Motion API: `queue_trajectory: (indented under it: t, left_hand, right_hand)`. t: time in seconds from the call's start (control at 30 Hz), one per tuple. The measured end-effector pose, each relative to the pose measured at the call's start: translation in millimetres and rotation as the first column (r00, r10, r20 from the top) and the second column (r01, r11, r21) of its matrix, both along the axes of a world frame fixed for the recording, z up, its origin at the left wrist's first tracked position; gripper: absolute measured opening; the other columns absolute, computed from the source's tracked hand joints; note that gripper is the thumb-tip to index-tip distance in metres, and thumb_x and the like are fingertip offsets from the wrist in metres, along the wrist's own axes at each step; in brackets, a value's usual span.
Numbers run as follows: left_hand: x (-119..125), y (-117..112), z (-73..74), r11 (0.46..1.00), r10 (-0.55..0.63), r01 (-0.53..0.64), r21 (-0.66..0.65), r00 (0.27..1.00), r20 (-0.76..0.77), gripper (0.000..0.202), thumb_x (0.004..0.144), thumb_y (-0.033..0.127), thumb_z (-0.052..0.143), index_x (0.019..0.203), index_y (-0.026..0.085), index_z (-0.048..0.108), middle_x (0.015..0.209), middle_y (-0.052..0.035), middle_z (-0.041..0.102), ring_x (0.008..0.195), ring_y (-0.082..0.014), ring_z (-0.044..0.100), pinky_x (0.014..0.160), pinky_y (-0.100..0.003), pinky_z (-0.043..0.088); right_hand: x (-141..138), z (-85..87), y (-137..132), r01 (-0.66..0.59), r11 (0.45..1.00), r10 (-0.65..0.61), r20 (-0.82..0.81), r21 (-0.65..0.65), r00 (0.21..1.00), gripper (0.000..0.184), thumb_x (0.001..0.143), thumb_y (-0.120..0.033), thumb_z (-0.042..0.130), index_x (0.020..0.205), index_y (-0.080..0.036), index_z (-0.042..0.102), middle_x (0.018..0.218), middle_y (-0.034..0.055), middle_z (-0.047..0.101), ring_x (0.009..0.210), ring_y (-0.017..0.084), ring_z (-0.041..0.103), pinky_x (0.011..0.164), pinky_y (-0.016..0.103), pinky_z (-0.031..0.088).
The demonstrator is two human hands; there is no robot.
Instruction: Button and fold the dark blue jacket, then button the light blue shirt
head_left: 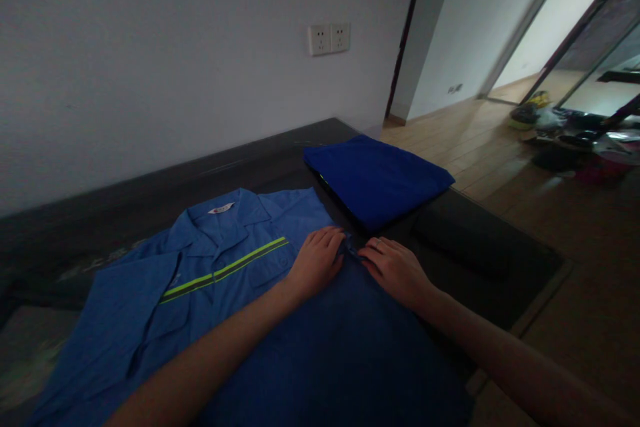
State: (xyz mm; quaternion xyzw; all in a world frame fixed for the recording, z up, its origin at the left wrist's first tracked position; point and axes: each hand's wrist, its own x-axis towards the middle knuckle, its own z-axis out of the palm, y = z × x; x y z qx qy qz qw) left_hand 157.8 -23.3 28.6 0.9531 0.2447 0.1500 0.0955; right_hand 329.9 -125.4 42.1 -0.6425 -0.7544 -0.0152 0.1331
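A blue work shirt (215,280) with a yellow-green reflective stripe lies spread on a dark table (90,213), collar toward the wall. My left hand (317,259) and my right hand (393,267) rest side by side at the shirt's right edge. Both have their fingers curled, pinching a small fold of the blue fabric between them. My forearms cross the lower part of the shirt.
A folded darker blue garment (375,177) lies on the table's far right corner. A dark flat pad (465,233) sits right of the hands. A double wall socket (329,39) is above. Wooden floor and clutter (575,137) extend to the right.
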Motion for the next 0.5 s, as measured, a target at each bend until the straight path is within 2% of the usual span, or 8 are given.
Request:
queue_trajectory:
  t: [0.17,0.33,0.5]
  left_hand:
    - [0.5,2.1,-5.1,0.999,-0.033,0.032,-0.017,0.999,-0.026,0.043,0.090,0.019,0.045,0.132,0.015,0.042,0.135,-0.0108,0.053,0.129,-0.0211,0.045,0.111,-0.042,0.034]
    - [0.0,3.3,-10.0,0.997,-0.074,0.074,-0.006,0.994,-0.077,0.043,0.093,0.021,0.038,0.136,0.018,0.041,0.143,-0.0088,0.046,0.135,-0.0196,0.038,0.112,-0.043,0.032]
    - [-2.7,-3.5,-2.4,0.999,-0.050,0.050,0.002,0.992,-0.115,0.051,0.093,0.029,0.043,0.141,0.015,0.036,0.146,-0.0113,0.040,0.136,-0.0214,0.036,0.112,-0.040,0.033]
  right_hand:
    - [-0.3,-0.1,2.0,0.011,1.000,-0.011,-0.004,0.001,1.000,0.013,0.088,-0.016,0.055,0.094,-0.018,0.066,0.097,0.0063,0.064,0.089,0.020,0.059,0.079,0.035,0.047]
    - [-1.4,0.2,2.7,0.028,1.000,-0.028,0.005,-0.011,1.000,0.014,0.088,-0.015,0.053,0.094,-0.018,0.065,0.098,0.0068,0.064,0.089,0.021,0.059,0.079,0.037,0.048]
    - [-0.1,0.4,3.2,0.033,0.999,-0.032,-0.052,0.017,0.998,0.014,0.090,-0.023,0.053,0.094,-0.018,0.065,0.096,0.0075,0.065,0.090,0.022,0.060,0.081,0.039,0.050]
